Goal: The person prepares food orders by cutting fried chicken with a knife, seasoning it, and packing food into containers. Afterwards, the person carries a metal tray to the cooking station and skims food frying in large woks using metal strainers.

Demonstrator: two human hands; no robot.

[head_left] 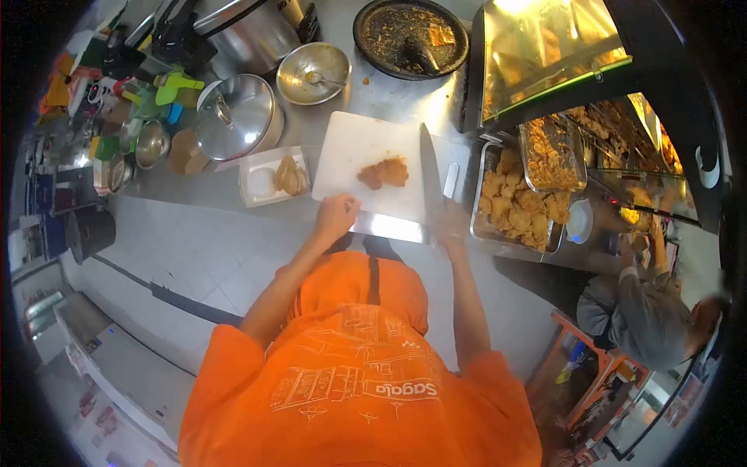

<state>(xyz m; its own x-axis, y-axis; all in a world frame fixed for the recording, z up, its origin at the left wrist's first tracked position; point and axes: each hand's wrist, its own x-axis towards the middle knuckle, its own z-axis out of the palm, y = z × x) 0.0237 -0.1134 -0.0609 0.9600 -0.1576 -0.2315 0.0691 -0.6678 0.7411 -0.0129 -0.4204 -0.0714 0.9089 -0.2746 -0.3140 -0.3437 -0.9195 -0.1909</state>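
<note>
The cutting board [334, 156] lies flat on the bench [389, 97], at the centre of the frame, with its near edge toward the wearer. A piece of brown food [385, 173] rests on the middle of the board, right of the left hand [338, 216]; this position presumably leaves clear surface around it for the blade.

The right hand [450, 226] grasps the knife [429, 165] at its near end; the handle is covered and the area is blurred. The blade extends toward the top of the frame along the right side of the board, apart from the food. Held this way, the edge probably stays away from the left hand.

The left hand is at the lower left corner of the board, fingers curled inward. Nothing is visible in it; whether it encloses something small or touches the board cannot be determined.

An open box [254, 185] stands just left of the board, holding a pale brown piece [290, 177] in its right part. To the right, a metal tray [477, 196] carries fried pieces [515, 208]. Both containers flank the board, apparently to remain within short reach of either hand.
</note>
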